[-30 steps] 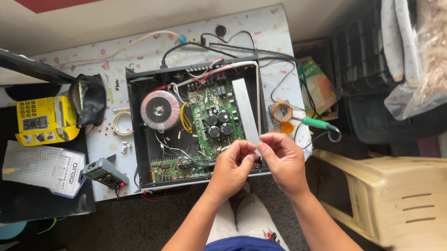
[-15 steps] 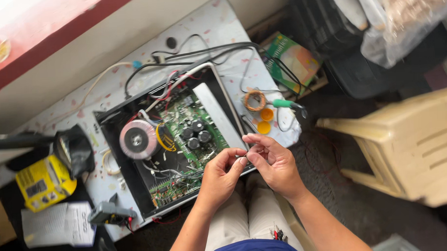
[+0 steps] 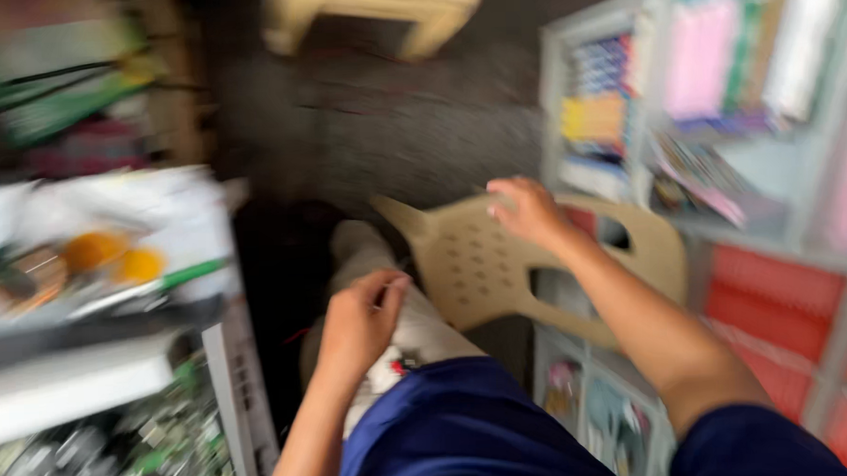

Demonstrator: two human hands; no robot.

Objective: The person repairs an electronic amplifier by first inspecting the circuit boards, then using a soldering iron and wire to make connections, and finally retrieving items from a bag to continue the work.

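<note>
The picture is strongly blurred. My left hand (image 3: 356, 323) hovers over my light-trousered knee (image 3: 387, 267), fingers curled and pinched together; whether something small sits between them is lost in the blur. My right hand (image 3: 528, 211) reaches out to the right and lies with fingers spread on the back of a beige plastic chair (image 3: 481, 264). The open electronics chassis with its green circuit board (image 3: 121, 446) is at the lower left, away from both hands.
On the table at the left lie orange rolls (image 3: 114, 258) and a green-handled tool (image 3: 185, 274). A grey shelf unit with coloured packets and red bins (image 3: 721, 143) fills the right side. A second beige stool (image 3: 378, 10) stands at the top on dark floor.
The view has swung right, away from the chassis. My hands have parted: the right one went out to the chair back, the left stayed over my knee.
</note>
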